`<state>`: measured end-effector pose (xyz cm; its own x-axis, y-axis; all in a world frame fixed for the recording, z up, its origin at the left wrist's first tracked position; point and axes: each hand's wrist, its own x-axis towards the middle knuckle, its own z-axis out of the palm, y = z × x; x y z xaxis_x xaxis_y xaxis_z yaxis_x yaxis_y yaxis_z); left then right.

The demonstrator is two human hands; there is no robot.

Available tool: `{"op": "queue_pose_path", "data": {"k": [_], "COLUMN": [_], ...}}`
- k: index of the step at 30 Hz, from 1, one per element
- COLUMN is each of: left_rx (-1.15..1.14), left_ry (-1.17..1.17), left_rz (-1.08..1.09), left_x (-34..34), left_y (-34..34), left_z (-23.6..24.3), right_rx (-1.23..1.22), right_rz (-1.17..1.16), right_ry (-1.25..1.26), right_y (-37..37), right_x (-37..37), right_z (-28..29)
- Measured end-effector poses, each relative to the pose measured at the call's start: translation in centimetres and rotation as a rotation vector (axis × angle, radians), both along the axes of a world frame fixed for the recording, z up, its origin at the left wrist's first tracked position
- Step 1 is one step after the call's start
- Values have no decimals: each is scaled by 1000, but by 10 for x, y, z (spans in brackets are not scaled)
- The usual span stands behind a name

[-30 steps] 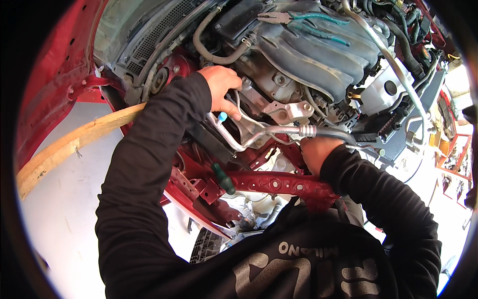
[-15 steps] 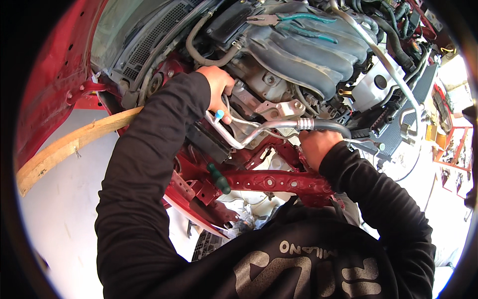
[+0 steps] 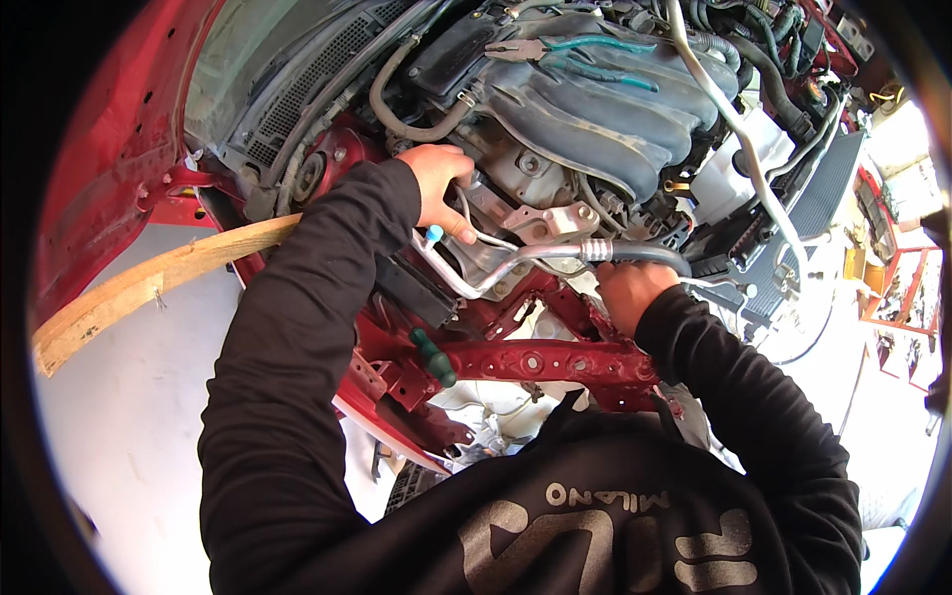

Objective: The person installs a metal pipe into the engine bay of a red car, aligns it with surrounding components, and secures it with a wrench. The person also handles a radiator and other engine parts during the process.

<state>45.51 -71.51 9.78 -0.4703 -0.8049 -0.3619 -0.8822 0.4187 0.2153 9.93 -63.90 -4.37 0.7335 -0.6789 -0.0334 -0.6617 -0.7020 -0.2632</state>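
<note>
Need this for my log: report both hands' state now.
Left hand: curled near the silver pipe; whether it holds anything cannot be told.
Right hand: curled at the black hose; its grip cannot be told.

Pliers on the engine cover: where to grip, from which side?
Probably the teal handles of the pliers, from above: they lie on top of the engine cover, spread apart, jaws pointing left, and a metal pipe runs just past their right ends.
</note>
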Motion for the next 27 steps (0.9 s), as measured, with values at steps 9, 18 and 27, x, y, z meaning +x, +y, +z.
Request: {"op": "queue_pose_path", "data": {"k": [9, 18, 27], "left_rx": [32, 1, 13], "left_ry": [98, 43, 22], "left_rz": [1, 40, 72], "left_x": [4, 1, -6], "left_y": [-1, 4, 6], "left_z": [2, 9, 17], "right_rx": [178, -342, -485], "right_rz": [18, -94, -679], "right_ry": [59, -729, -450], "right_y": [1, -11, -123], "right_x": [3, -158, -279], "right_z": [7, 107, 70]}}
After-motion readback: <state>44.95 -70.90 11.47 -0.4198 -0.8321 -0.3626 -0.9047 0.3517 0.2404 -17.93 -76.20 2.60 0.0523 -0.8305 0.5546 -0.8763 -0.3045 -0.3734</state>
